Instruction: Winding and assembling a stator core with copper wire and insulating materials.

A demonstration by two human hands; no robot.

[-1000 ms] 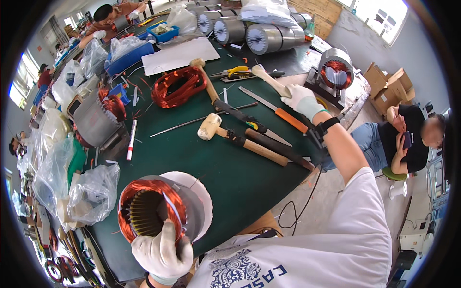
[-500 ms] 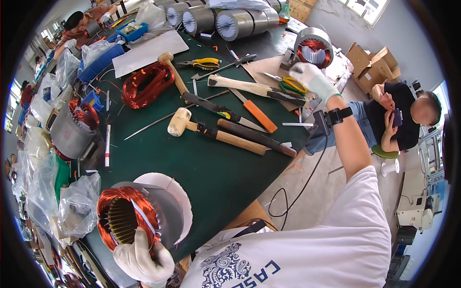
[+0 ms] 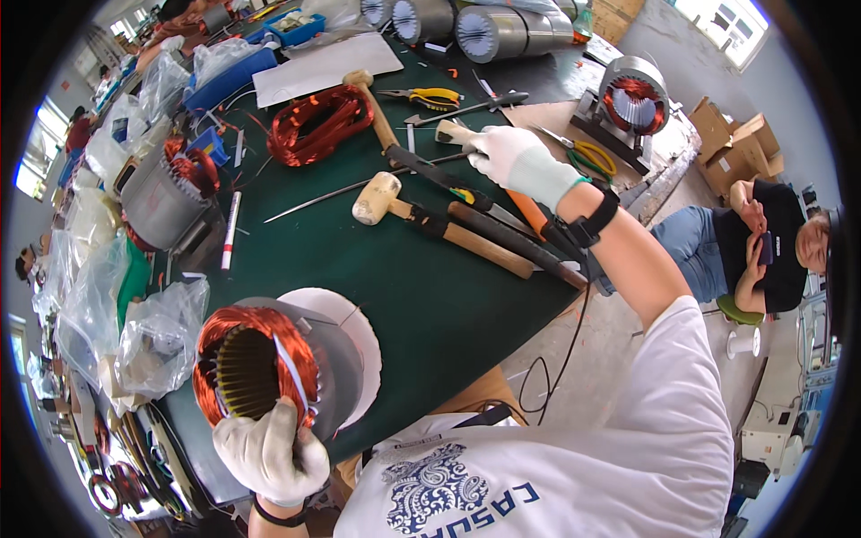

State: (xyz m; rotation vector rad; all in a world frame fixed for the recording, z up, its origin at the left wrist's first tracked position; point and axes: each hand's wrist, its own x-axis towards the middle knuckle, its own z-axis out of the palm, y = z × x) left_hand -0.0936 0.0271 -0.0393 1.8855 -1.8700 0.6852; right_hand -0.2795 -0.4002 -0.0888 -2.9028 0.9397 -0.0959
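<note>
My left hand (image 3: 273,453), in a white glove, is closed at the near rim of a stator (image 3: 336,354). Its fingertips press on the copper winding (image 3: 224,336), beside a white strip (image 3: 291,363). The stator lies on its side against a round white piece (image 3: 369,359). My gloved right hand (image 3: 525,166) is closed around a pale wooden stick (image 3: 451,133) with a dark end. The pale tip shows beyond my fingers; the middle is hidden under the glove. Beneath that hand lie an orange-handled blade (image 3: 527,213) and a wooden-handled mallet (image 3: 377,199).
Red wire coils (image 3: 318,125), yellow pliers (image 3: 430,96) and a hammer (image 3: 359,81) lie on the green table (image 3: 359,269). Other stators stand at the left (image 3: 166,202) and far right (image 3: 632,99). Plastic bags (image 3: 161,341) crowd the left edge. A seated person (image 3: 717,242) is at right.
My right hand has moved from the green-and-yellow-handled scissors onto the pale stick, which now lies at a steeper slant. My left hand stays at the winding. The whole view has shifted.
</note>
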